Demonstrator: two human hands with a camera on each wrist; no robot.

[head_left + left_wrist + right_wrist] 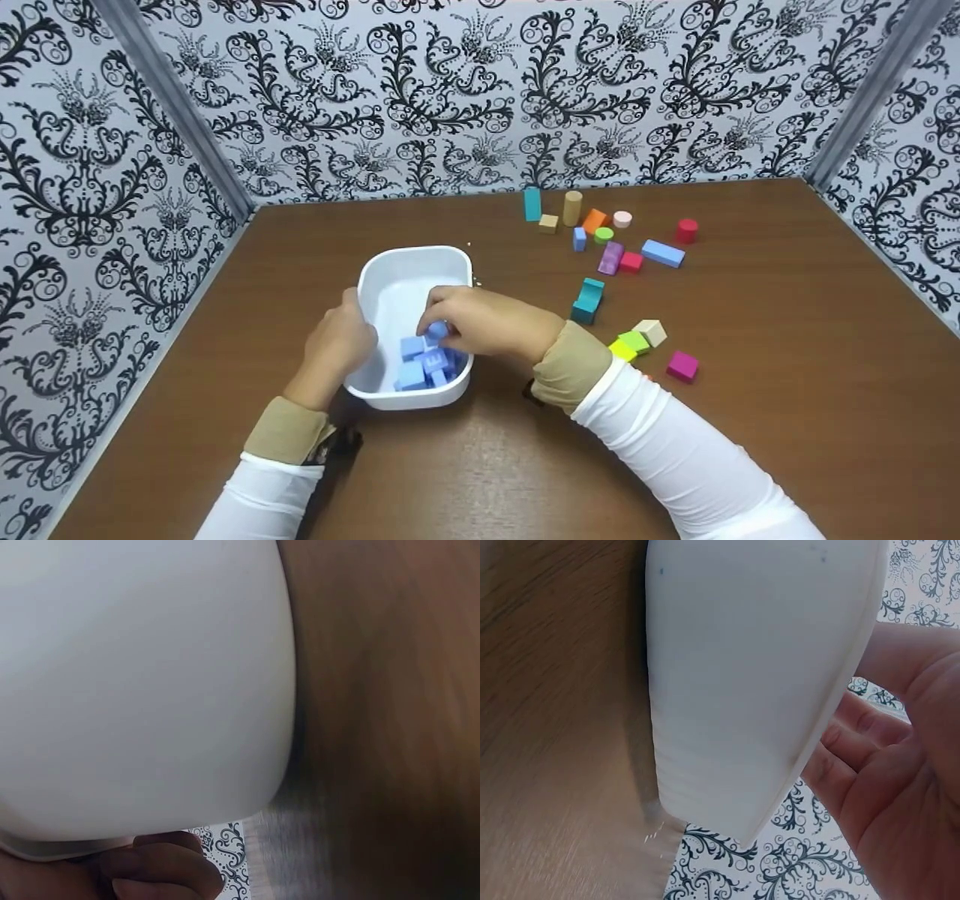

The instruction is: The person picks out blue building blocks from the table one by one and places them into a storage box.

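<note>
A white plastic bin (397, 292) sits on the brown table, with several blue blocks (411, 375) piled in its near end; one bears a letter E. My left hand (339, 337) grips the bin's left rim, fingers curled over the edge. Inside the right part of the bin, my right hand (480, 319) pinches a round blue block (437, 330) just above the pile. The bin's outer wall (150, 690) fills most of the left wrist view. From the right wrist, the hand (900, 780) reaches over the rim, and the wall hides its fingertips.
Right of the bin lie a teal curved block (588, 300), a magenta cube (683, 367), and a cream cube (651, 331). Farther back are a blue bar (663, 253), a red cylinder (686, 231), a purple block (611, 257) and a tan cylinder (572, 208). Patterned walls (480, 97) enclose the table.
</note>
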